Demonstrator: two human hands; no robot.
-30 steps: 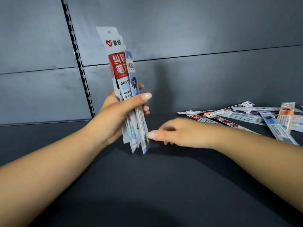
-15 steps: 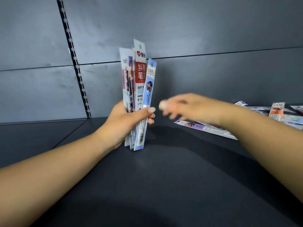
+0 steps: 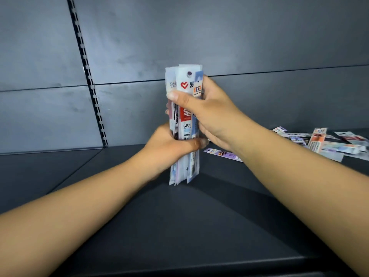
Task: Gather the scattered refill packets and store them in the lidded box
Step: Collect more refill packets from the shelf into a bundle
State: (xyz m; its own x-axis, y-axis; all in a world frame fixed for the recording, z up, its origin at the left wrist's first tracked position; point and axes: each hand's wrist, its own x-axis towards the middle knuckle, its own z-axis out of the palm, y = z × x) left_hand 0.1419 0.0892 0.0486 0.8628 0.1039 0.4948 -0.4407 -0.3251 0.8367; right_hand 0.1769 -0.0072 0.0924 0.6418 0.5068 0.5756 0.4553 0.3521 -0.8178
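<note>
A bundle of long refill packets [image 3: 184, 124] stands upright on the dark shelf [image 3: 179, 216], its lower ends touching the surface. My left hand [image 3: 169, 148] grips the bundle's lower half, thumb across the front. My right hand [image 3: 205, 112] grips the upper half, thumb over the red-and-white front packet. A purple packet [image 3: 221, 153] lies flat just behind my right wrist. Several more loose packets [image 3: 327, 143] lie scattered at the far right of the shelf. No lidded box is in view.
A grey panelled back wall [image 3: 219, 47] rises behind the shelf, with a slotted upright strip [image 3: 87, 76] at the left. The shelf's front edge [image 3: 199, 264] runs along the bottom of the view.
My right hand rose from the shelf and took hold of the bundle's upper half. The bundle swung from a leftward tilt to upright and moved toward the middle of the view.
</note>
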